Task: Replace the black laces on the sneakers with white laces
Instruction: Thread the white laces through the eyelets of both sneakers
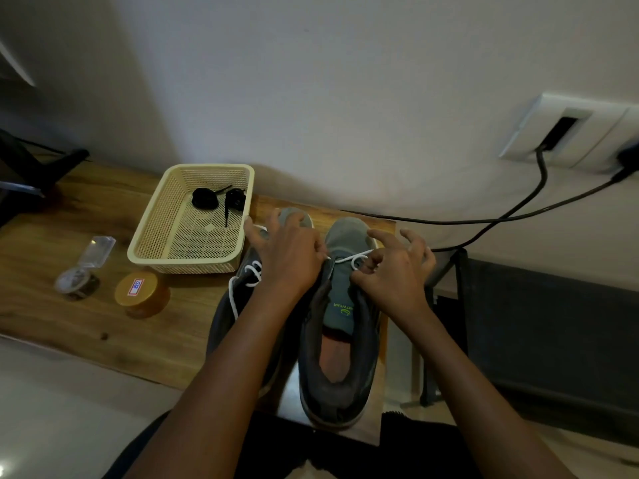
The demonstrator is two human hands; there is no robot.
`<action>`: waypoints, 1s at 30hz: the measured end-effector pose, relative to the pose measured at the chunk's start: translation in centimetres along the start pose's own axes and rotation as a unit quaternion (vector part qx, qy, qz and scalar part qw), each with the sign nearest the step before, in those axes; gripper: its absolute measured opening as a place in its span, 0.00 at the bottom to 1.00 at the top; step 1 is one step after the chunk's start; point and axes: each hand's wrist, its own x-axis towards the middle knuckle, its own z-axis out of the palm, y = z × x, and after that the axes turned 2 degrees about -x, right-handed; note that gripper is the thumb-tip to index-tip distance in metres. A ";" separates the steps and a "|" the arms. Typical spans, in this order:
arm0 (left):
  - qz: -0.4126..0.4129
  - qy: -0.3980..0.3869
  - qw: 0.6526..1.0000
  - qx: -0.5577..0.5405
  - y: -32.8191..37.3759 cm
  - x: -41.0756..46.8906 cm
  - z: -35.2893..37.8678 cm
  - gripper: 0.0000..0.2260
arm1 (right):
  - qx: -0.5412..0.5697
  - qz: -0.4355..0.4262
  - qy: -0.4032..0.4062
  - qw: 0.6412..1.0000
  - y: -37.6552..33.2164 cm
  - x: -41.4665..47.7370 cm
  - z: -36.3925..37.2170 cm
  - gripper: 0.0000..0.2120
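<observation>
- A wooden tabletop [86, 323] is shown set against a white wall [345, 98]. A socket panel [570, 129] is mounted on the wall at the right, and black cables [484, 221] are run from it along the wall.
- A cream mesh basket [155, 243] is placed at the back of the tabletop. The black laces [216, 198] are coiled inside it at its far end.
- An orange-lidded jar [141, 292] and a small clear container [77, 281] are seen in front of the basket, to its left.
- Two grey sneakers are stood side by side at the tabletop's right end, toes toward the wall. The basket-side sneaker [224, 323] is partly hidden by a forearm, and a white lace is seen on its upper.
- On the outer sneaker [340, 340], a second white lace [356, 259] is drawn across the front of the tongue.
- One end of this lace is pinched by the left hand [287, 261].
- A loop of it is pinched by the right hand [394, 274], with the remaining fingers lifted and spread.
</observation>
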 end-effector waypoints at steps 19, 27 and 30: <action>-0.019 0.006 1.000 -0.007 0.1 -0.1 -0.2 0.04 | -0.007 -0.006 0.000 1.000 0.5 0.4 0.5 0.14; -0.062 0.092 0.991 -0.070 -1.2 0.5 -1.7 0.10 | 0.002 -0.010 0.003 1.000 1.1 0.6 0.9 0.20; 0.016 0.030 0.999 -0.029 -0.5 0.3 -1.0 0.09 | 0.006 -0.011 0.003 1.000 1.1 0.6 1.0 0.19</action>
